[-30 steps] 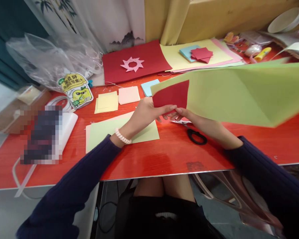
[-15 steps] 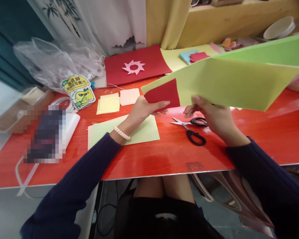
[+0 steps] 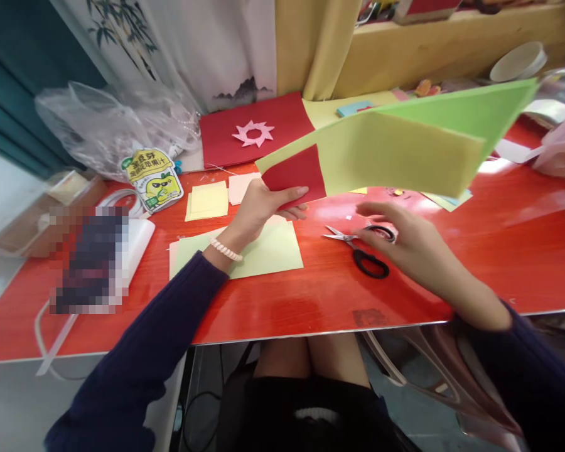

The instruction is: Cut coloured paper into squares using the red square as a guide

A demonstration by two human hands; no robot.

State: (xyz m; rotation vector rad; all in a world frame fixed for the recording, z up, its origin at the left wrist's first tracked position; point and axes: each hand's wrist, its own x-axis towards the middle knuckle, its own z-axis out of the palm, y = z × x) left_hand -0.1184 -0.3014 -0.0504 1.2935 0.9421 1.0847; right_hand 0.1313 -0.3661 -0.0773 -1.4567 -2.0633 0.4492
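Observation:
My left hand (image 3: 258, 204) is closed on a small red paper square (image 3: 297, 176) and the corner of a large green and yellow-green folded sheet (image 3: 395, 150), holding both above the red table (image 3: 311, 295). My right hand (image 3: 407, 242) hovers with fingers apart just over the black-handled scissors (image 3: 365, 248), holding nothing. A light green sheet (image 3: 263, 251) lies flat on the table under my left wrist.
Small yellow (image 3: 208, 199) and pink paper squares lie behind the left hand. A dark red sheet with a pink star cutout (image 3: 253, 133) is at the back. A clear plastic bag (image 3: 108, 122) and a cartoon pouch (image 3: 153, 179) sit left. A white bowl (image 3: 518, 61) is far right.
My right hand let go of the large green sheet and dropped down over the scissors. The left hand keeps the papers raised, and the sheet swung a little upward.

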